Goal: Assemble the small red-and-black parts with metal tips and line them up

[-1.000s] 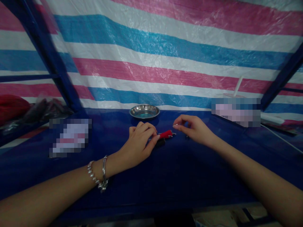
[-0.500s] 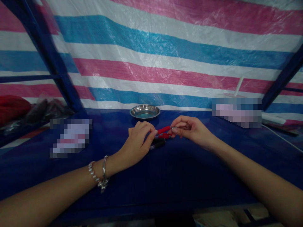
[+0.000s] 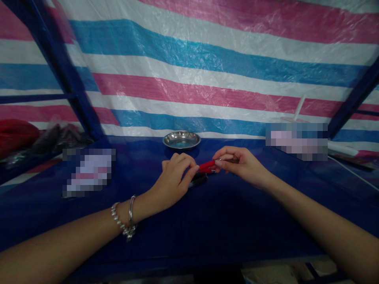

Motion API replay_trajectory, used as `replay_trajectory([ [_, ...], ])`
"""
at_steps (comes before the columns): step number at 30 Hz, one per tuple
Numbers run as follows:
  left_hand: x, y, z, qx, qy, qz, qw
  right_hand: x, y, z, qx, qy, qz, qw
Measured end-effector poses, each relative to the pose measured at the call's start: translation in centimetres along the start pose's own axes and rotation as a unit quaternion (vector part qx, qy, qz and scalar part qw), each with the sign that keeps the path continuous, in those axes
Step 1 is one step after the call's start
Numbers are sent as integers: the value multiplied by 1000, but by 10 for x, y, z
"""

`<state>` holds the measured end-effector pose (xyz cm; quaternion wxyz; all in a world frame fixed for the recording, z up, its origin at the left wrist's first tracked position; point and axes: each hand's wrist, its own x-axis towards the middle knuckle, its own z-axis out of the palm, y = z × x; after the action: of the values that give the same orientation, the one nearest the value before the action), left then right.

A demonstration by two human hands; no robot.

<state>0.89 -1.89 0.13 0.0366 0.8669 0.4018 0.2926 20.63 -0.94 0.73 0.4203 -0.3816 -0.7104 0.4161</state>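
Observation:
Between my two hands is a red pen (image 3: 206, 165), its near-horizontal barrel pinched at the left end by the thumb and fingers of my left hand (image 3: 174, 179). My right hand (image 3: 244, 165) pinches its other end, where a bit of silver metal shows. Just below it, a second red pen (image 3: 209, 171) lies close against or under the first; whether they touch I cannot tell. A dark pen-like piece (image 3: 200, 180) rests on the blue table (image 3: 213, 221) beside my left fingertips, partly hidden by them.
Behind my hands a round steel dish (image 3: 181, 141) stands near the striped plastic sheet (image 3: 189, 90). A blurred-out flat item (image 3: 91, 171) lies on the left, another blurred item (image 3: 296, 141) on the right near a white cable (image 3: 355, 171). Blue frame posts (image 3: 56, 67) rise at the sides.
The held red pen has come down slightly, nearer to the second red pen. My left fingertips have shifted a little to the right along it.

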Motion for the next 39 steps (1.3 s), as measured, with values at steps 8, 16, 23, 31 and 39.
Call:
replay_trajectory([
  [8, 0, -1, 1, -8, 2, -3, 1000, 0, 0, 1, 8, 10, 3, 1000],
  [16, 0, 1, 0, -3, -3, 5, 1000, -1, -2, 2, 22, 5, 13, 1000],
  [23, 0, 0, -1, -2, -2, 11, 1000, -2, -3, 3, 48, 10, 13, 999],
  [31, -1, -1, 0, -26, -16, 1, 1000, 0, 1, 2, 60, 20, -5, 998],
  [39, -1, -1, 0, -25, -5, 11, 1000, 0, -1, 0, 40, 9, -10, 999],
])
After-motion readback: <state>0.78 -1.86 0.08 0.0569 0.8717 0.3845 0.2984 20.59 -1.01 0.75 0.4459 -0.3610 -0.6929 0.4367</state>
